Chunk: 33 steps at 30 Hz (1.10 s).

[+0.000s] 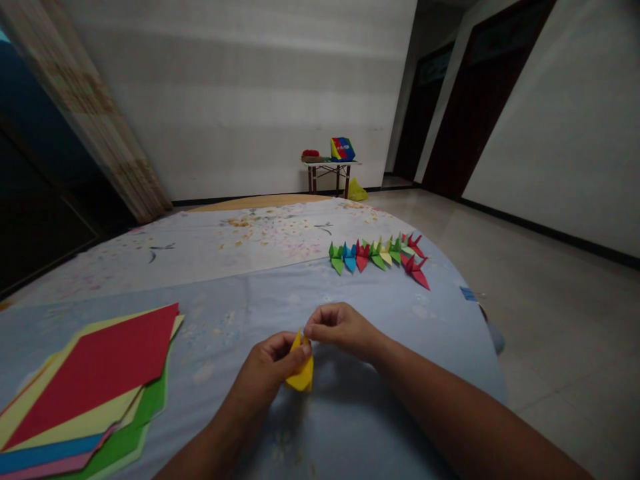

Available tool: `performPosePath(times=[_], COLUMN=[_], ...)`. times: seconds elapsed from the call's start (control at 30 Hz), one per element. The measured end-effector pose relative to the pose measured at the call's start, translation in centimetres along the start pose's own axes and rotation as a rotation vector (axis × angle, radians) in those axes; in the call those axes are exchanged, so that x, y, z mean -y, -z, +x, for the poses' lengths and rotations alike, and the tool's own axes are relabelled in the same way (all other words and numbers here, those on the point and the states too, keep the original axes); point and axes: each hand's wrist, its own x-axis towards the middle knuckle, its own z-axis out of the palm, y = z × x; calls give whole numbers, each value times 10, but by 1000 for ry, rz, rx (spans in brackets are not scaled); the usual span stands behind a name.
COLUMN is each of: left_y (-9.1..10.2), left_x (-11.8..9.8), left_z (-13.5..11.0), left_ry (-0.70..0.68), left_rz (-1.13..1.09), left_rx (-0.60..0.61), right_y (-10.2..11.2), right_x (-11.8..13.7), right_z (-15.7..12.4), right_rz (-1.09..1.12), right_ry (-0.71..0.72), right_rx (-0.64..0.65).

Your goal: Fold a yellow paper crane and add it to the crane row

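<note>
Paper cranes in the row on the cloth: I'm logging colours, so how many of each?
Green paper cranes: 3
Red paper cranes: 3
Blue paper crane: 1
Yellow paper crane: 1
Total: 8
Uncounted: the held yellow folded paper.

A fanned stack of coloured paper sheets (95, 380) lies on the desk's (250, 293) left. Folded paper cranes (380, 255) sit in a row farther back.

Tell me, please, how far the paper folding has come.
Done: a row of folded cranes lies on the cloth. In hand: the left hand and the right hand pinch a half-folded yellow paper. Left: a stack of flat coloured sheets lies unfolded nearby.
</note>
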Motion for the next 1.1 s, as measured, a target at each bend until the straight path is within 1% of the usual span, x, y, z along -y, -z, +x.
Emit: performPosePath(times=[0.17,0.3,0.37,0.5,0.57,0.67,0.83,0.97,1.1], left_y=[1,4,5,5,5,4,5,8,12], left_x=[-1,-2,-3,-5,-6,-7,-11,-14,-15], left_z=[0,2,3,3,2,1,0,0,0], left_ry=[5,-15,-23,-31,-34,-33,-50,-76,-114], left_rz=[-39,-67,-63,-43,-32,-8,47,140,198], left_rx=[28,37,43,44,45,44,18,43,74], right_y=[-1,-1,0,1,0,1,4,5,3], right_x=[-3,2,3,0,-2,-4,-4,-3,-2], right_z=[2,1,1,1,1,2,2,1,2], right_rz=[-35,25,60,116,143,150,141,133,140], right_ry=[37,84,85,62,65,80,62,46,71], right_rx=[-57,-69,-55,28,47,51,67,73,99])
